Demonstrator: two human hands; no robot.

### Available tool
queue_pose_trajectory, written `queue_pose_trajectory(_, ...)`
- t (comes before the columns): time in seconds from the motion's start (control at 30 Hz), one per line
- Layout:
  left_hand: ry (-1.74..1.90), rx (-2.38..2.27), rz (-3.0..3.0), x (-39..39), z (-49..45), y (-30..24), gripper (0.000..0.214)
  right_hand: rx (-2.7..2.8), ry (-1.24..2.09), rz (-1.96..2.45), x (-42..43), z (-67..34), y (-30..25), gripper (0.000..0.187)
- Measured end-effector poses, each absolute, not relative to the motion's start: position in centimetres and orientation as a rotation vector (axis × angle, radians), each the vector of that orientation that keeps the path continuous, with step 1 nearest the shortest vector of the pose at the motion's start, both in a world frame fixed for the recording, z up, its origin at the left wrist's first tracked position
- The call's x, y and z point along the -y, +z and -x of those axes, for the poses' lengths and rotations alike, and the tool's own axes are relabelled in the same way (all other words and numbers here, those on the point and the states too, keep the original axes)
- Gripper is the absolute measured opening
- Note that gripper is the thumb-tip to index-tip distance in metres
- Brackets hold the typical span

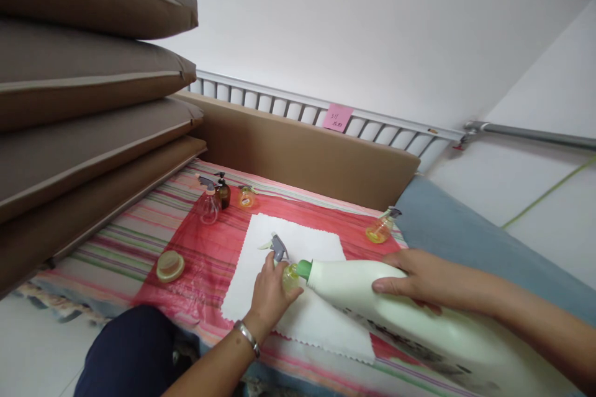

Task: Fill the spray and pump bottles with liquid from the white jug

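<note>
My right hand [405, 276] grips a big pale green detergent bottle [354, 282] that lies nearly level. Its green mouth [304, 268] meets the top of a small clear bottle [292, 280] with yellow-green liquid. That small bottle is in my left hand [270, 291], fingers closed around its side. A grey and white trigger spray head [278, 247] rises by my left fingertips; whether those fingers pinch it I cannot tell. Beneath them a white scalloped cloth [326, 329] lies on a red sheet [205, 260].
At the back left stand a clear spray bottle [210, 206], a brown pump bottle [223, 191] and a small yellow one [246, 197]. Another yellow spray bottle [379, 229] is at the right. A round lidded tub [170, 267] sits left. Stacked cushions [93, 105] overhang the left side.
</note>
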State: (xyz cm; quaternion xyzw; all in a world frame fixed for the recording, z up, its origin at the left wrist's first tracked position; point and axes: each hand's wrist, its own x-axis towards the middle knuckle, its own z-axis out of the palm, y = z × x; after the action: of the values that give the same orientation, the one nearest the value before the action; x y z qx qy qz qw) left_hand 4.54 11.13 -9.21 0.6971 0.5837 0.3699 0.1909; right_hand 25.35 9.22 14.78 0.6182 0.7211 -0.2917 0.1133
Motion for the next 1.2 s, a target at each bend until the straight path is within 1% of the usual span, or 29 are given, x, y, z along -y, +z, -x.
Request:
queue_pose_trajectory(0.97, 1.026, -1.643, -1.937, -11.12, -4.53, -9.10, 0.050, -2.108, -0.863, -1.831, -9.09, -25.31, 14.84, 0.041)
queue_pose_trajectory(1.2, 1.039, -1.629, -1.914, -11.18, -4.48, -9.12, 0.050, -2.133, -0.941, -1.859, -8.86, -26.07, 13.91, 0.039)
